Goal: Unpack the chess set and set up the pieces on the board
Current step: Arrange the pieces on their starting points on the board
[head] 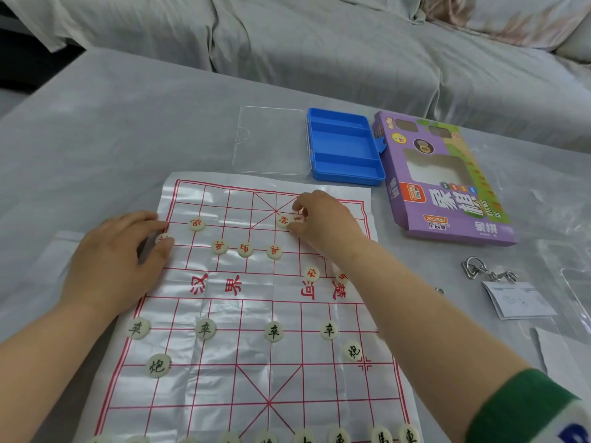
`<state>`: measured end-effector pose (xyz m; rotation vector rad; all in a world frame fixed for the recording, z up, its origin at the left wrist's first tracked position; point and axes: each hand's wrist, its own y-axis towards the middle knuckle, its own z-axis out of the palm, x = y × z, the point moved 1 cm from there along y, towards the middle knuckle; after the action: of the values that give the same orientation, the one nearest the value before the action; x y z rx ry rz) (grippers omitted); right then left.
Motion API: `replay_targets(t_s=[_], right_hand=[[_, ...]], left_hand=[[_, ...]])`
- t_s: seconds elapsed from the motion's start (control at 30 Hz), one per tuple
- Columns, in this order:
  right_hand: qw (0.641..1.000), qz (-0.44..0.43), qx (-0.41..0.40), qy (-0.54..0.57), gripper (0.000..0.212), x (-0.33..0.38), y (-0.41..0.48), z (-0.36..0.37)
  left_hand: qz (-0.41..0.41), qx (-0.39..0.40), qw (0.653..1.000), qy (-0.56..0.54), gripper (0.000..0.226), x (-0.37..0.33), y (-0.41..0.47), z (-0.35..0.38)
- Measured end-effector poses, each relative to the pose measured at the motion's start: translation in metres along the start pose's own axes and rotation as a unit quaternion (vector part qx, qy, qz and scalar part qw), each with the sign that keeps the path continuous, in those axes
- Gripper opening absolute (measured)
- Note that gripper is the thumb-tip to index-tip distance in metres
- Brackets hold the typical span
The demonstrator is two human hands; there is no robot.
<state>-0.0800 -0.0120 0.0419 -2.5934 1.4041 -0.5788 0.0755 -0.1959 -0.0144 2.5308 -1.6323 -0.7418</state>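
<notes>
Lying flat on a grey cloth (96,139), the board (224,388) has its far edge just short of the open blue case (347,179) and its clear lid (271,139). A purple box (447,193) sits off the far right corner, apart from it. Cloth runs on beside the left edge, and a metal puzzle (476,268) and a leaflet (515,298) lie well to the right. On the board, the farthest row stands open left of the right hand, and the river band across the middle is open on its left half. Wide room lies between the black pieces (273,331) in the near half and the near row (409,433), cut by the frame's lower edge. Red pieces (245,250) sit loosely in the far half, not all on crossings; one by the right arm is partly hidden by it.

The left hand (112,251) rests at the board's far left edge, fingers curled, thumb and forefinger pinching the edge piece (161,238), which sits on the border line, half hidden. The right hand (323,219) reaches into the far palace, forefinger arched above and thumb below, closed on the palace piece (300,219). That piece lies just beside, perhaps touching, the neighbour piece (283,220) on the palace's crossed lines. Whether the held one is lifted or down on the sheet cannot be told. A green sleeve (524,407) covers the right forearm at the frame's corner.
</notes>
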Motion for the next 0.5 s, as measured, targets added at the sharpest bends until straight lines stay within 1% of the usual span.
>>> replay_targets(t_s=[0.13,0.23,0.33,0.43,0.5], right_hand=[[0.999,-0.013,-0.008,0.029,0.038,-0.012,-0.024,-0.018],[0.998,-0.038,0.048,0.000,0.038,-0.022,-0.055,-0.023],[0.994,-0.062,0.092,-0.027,0.040,-0.021,-0.074,-0.011],[0.993,-0.066,0.096,-0.030,0.042,-0.017,-0.072,0.002],[0.993,-0.064,0.090,-0.036,0.040,-0.016,-0.066,0.008]], left_hand=[[-0.003,0.005,1.000,-0.001,0.074,0.001,0.001,0.001],[-0.005,0.006,1.000,0.002,0.076,0.000,0.001,0.001],[-0.007,0.009,1.000,0.003,0.077,0.000,0.000,0.000],[-0.006,0.010,1.000,0.001,0.075,0.000,0.000,-0.001],[-0.006,0.010,1.000,0.003,0.070,-0.002,0.000,-0.002]])
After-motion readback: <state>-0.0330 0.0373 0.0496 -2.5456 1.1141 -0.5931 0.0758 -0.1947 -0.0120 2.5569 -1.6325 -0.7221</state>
